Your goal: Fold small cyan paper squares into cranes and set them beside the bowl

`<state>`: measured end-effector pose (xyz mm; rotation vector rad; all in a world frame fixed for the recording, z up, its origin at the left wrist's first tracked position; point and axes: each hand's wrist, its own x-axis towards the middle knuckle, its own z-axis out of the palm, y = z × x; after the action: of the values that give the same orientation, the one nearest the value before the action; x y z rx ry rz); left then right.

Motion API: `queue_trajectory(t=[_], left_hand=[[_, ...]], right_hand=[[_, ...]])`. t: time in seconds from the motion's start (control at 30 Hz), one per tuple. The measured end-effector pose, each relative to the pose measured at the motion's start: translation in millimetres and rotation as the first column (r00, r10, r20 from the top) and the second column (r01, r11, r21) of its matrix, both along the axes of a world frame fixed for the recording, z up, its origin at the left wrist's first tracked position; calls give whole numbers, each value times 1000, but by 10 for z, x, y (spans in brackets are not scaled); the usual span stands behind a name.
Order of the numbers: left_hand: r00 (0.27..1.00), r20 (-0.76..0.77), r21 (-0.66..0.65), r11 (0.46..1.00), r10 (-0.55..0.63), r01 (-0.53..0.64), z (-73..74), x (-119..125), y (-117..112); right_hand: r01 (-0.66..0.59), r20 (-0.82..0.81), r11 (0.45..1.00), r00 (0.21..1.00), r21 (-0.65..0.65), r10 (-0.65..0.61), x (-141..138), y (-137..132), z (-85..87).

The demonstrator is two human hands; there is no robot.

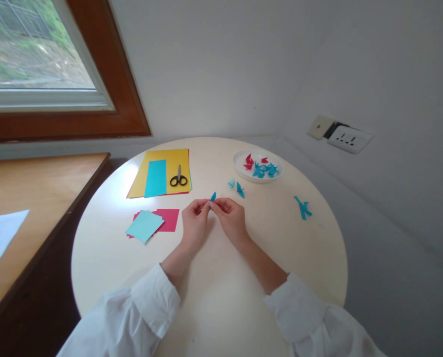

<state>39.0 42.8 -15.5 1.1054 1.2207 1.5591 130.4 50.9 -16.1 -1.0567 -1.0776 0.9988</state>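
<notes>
A small folded piece of blue paper (213, 197) is pinched between my two hands over the middle of the round table (221, 307). My left hand (195, 218) closes its thumb and fingers on the paper's left side. On the other side my right hand (230, 215) grips it the same way, the fingertips nearly meeting. The lower part of the paper is hidden by my fingers. Just beyond my hands lie a blue origami crane (240, 189) and a pale aqua folded paper piece (231, 183).
A white dish (239, 172) holds several red and blue folded cranes. Black-handled scissors (178, 179) and a blue strip (156, 178) lie on yellow sheets (139, 173). Pale aqua squares (145, 226) overlap pink paper (170, 220). Blue scraps (303, 208) lie at the right.
</notes>
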Motion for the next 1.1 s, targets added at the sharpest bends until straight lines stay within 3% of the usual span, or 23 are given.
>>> queue_trajectory(t=[0.37, 0.73, 0.87, 1.1], left_hand=[[999, -23, -7, 999, 32, -32, 32, 25, -9], [997, 63, 33, 999, 33, -36, 30, 17, -11], [993, 107, -1, 999, -39, 39, 34, -39, 17], [970, 137, -143, 965, -202, 221, 56, -191, 74]], right_hand=[[-9, -14, 1000, 1000, -8, 9, -14, -13, 23], [-12, -86, 999, 996, -32, 9, -30, 4, 21], [-17, -109, 999, 994, -32, 14, -1, 9, 10], [-140, -58, 990, 989, -35, 138, 114, 16, 22]])
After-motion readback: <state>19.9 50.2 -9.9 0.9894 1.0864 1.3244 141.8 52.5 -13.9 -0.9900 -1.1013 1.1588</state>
